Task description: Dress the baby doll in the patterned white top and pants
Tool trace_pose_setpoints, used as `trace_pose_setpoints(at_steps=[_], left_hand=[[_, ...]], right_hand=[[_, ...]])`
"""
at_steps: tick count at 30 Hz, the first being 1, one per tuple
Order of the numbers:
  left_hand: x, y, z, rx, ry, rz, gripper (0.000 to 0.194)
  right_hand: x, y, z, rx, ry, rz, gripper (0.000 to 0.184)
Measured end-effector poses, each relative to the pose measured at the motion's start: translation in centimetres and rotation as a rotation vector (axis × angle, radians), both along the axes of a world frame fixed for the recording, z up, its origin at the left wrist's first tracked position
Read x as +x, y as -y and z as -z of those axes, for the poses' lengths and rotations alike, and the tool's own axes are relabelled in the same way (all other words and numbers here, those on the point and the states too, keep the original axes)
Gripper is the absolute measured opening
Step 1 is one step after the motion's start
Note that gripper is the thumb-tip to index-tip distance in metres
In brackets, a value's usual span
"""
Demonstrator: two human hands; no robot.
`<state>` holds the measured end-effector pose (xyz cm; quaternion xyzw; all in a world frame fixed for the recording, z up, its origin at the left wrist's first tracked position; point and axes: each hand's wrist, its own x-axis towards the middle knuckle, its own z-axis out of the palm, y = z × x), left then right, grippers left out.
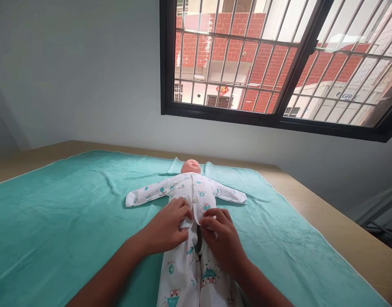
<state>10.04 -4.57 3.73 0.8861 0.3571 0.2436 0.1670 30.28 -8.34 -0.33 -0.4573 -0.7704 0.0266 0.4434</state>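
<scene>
A baby doll (191, 166) lies on its back, its head at the far end and both sleeves spread sideways. It wears a white printed baby shirt (180, 186) with buttons down the front, fastened near the chest, and matching printed trousers (180, 273). My left hand (170, 224) has its fingers curled on the shirt's lower front, at the left of the opening. My right hand (221, 234) pinches the shirt's lower front edge at the right of the opening. The fabric between the left fingertips is partly hidden.
A turquoise blanket (71, 221) lies under the doll on a wooden table (330, 213). Behind stands a pale wall (87, 76) with a black-framed barred window (221, 108). A dark metal frame (381, 230) is beyond the table's right edge.
</scene>
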Motion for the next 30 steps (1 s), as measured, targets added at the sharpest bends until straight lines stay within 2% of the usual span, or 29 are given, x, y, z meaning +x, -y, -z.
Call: trace_pose_setpoints(at_steps=[2,5,8,11,15,18,21,23,25,28,30], left_hand=[[0.0,-0.1,0.3,0.020,0.001,-0.016,0.022],[0.5,-0.2,1.1,0.162,0.007,-0.065,0.009],[1.1,0.0,1.8,0.279,0.137,-0.094,0.006],[1.5,0.4,2.1,0.281,0.273,-0.054,0.008],[1.8,0.9,2.1,0.255,0.203,0.076,0.010],[1.9,1.1,2.1,0.192,0.187,0.093,0.008],[1.6,1.1,2.3,0.073,0.286,0.020,0.006],[1.2,0.8,2.4,0.017,0.392,-0.080,0.009],[0.6,0.1,2.5,0.003,0.513,-0.216,0.010],[-0.5,-1.6,2.6,-0.022,0.727,-0.416,0.009],[-1.3,-3.1,3.0,-0.222,0.984,-0.499,0.009]], right_hand=[[0.0,-0.1,0.0,0.025,-0.025,-0.036,0.015],[0.1,-0.1,0.2,0.041,-0.086,-0.080,0.015],[0.1,0.0,0.5,0.038,-0.139,-0.100,0.016],[0.2,0.0,0.7,0.035,-0.161,-0.102,0.018],[0.3,0.0,0.5,0.046,-0.132,-0.111,0.019],[0.2,0.2,0.0,0.037,-0.035,-0.132,0.015],[0.0,0.6,-0.5,0.030,0.049,-0.119,0.012],[0.2,0.8,-0.7,0.028,0.023,-0.103,0.012],[1.0,0.7,-0.8,0.008,-0.096,-0.056,0.012],[3.1,-0.4,-0.9,-0.094,-0.378,0.106,0.013],[4.7,-1.5,-0.5,-0.196,-0.585,0.182,0.018]])
